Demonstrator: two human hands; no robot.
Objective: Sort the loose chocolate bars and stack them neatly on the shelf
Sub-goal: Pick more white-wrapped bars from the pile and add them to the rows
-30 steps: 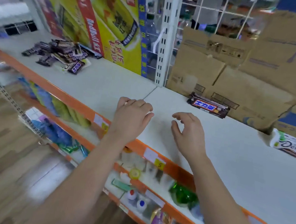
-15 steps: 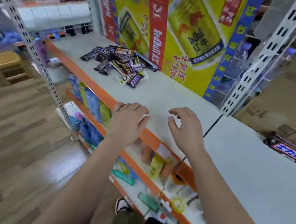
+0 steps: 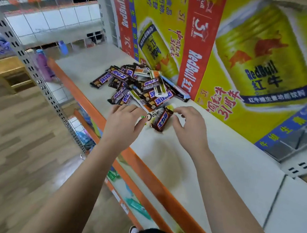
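Shelf [image 3: 220,164]: white top board with an orange front edge, running from 11 o'clock to 5 o'clock across the view.
Chocolate bar pile [image 3: 139,85]: loose heap on the top board at 12 o'clock of both hands. Mostly brown Snickers wrappers lying crosswise over one another, with a few white wrappers mixed in. Far edge close to the poster.
Dove bar [image 3: 152,116]: white wrapper flat on the shelf at the heap's near edge, left end hidden under the left hand.
Nearest Snickers bar [image 3: 161,119]: brown wrapper with Chinese lettering, lying from 1 o'clock to 7 o'clock between the two hands, just beside the Dove bar at its 3 o'clock.
Left hand [image 3: 125,121]: palm down at 9 o'clock of that Snickers bar. Fingers [image 3: 128,111] bent down over the Dove bar's end, tips hidden; grip or mere touch cannot be told.
Right hand [image 3: 191,128]: palm down at 3 o'clock of that Snickers bar. Fingers [image 3: 183,109] curved and spread wide, holding nothing. Forefinger and thumb tips just beside the bar's right side, contact unclear.
Red Bull poster [image 3: 253,61]: yellow, red and blue, upright behind the shelf at 1 o'clock.
Upright post [image 3: 28,64]: perforated white metal at 10 o'clock, by the shelf's left end.
Lower shelf [image 3: 87,125]: orange-edged, below the top board, goods blurred.
Floor [image 3: 16,157]: wood-pattern planks at 8 o'clock.
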